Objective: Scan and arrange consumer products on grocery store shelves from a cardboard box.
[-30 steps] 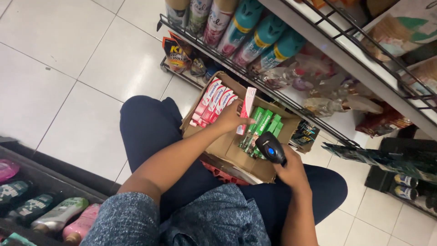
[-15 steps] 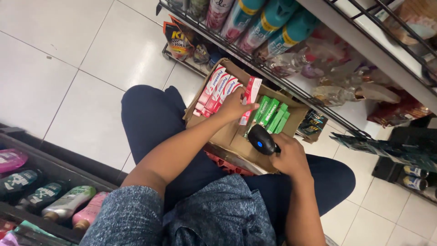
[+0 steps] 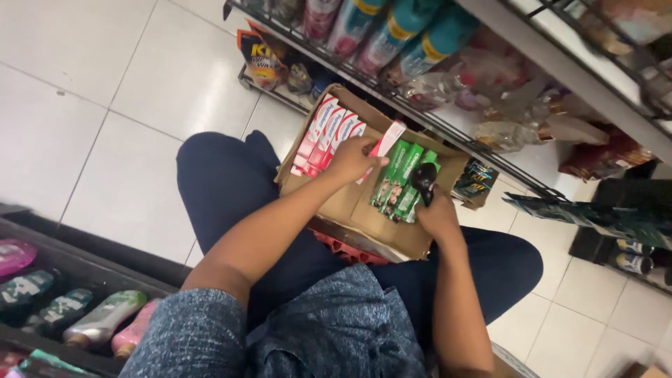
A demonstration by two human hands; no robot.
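Note:
An open cardboard box (image 3: pixel 350 203) rests on my lap, with red-and-white cartons (image 3: pixel 325 133) at its left and green cartons (image 3: pixel 399 175) at its right. My left hand (image 3: pixel 353 159) grips one red-and-white carton (image 3: pixel 383 143), tilted over the middle of the box. My right hand (image 3: pixel 437 213) holds a black handheld scanner (image 3: pixel 423 180) over the green cartons, its head pointing toward the lifted carton.
A wire shelf rack (image 3: pixel 434 119) runs diagonally just beyond the box, with bottles (image 3: pixel 392 31) and bagged goods (image 3: pixel 490 84). Another shelf with bottles (image 3: pixel 63 308) sits at my lower left. White floor tiles (image 3: pixel 105 105) lie to the left.
The scanner has moved up and right over the green cartons. My left hand still holds the red-and-white carton, now slightly farther into the box. The view shifted a little.

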